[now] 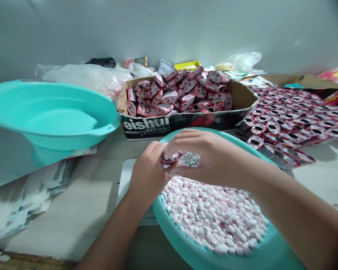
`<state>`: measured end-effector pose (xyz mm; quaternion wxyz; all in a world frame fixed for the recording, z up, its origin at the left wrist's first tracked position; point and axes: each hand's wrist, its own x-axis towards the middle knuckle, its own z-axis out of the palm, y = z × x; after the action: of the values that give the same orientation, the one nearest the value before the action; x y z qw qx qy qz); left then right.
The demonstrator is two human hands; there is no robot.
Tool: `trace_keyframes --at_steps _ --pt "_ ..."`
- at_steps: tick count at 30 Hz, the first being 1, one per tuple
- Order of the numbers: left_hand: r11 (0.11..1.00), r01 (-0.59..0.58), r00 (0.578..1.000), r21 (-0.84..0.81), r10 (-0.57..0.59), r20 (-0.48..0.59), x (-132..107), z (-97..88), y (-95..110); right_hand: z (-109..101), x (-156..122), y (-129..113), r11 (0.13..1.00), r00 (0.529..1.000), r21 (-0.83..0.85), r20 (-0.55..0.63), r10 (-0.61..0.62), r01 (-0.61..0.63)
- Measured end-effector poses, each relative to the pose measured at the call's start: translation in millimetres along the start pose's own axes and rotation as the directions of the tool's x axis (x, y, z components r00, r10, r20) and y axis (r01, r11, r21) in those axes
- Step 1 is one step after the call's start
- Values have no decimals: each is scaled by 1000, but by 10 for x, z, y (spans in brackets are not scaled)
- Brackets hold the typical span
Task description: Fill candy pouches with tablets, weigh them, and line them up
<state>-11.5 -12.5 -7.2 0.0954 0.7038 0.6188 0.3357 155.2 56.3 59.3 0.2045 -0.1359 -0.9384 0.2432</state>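
My left hand (152, 165) is closed around a small red-and-pink printed container (166, 162), held over the near basin. My right hand (194, 150) curls over the container's mouth, its fingers and thumb bent around some pale pink candies (176, 155) there. Most of the container is hidden behind both hands. Below them, the turquoise basin (169, 236) holds a heap of pale pink candies (214, 217).
Printed containers (169, 97) fill a black cardboard box (186, 122) behind my hands. Rows of open-topped containers (287, 120) stand at right. Another turquoise basin (70, 133) is at left, near stacked white cards (36, 195). Plastic bags (87, 77) lie along the wall.
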Motion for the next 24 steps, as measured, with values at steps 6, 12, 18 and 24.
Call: trace_keyframes --at_steps 6,12,18,24 --pt "985 144 989 -98 -145 6 -14 -37 62 -92 -46 7 998 997 42 -66 39 -36" --pt "995 78 996 -68 -81 -41 -14 -16 47 -140 -68 73 997 998 -35 -13 68 -68" --pt "984 134 990 -120 -139 -36 5 -33 74 -131 -79 92 987 989 -101 55 134 -128" --pt "983 131 990 -130 -136 -29 2 -26 63 -224 -112 44 988 987 -8 46 153 -153"
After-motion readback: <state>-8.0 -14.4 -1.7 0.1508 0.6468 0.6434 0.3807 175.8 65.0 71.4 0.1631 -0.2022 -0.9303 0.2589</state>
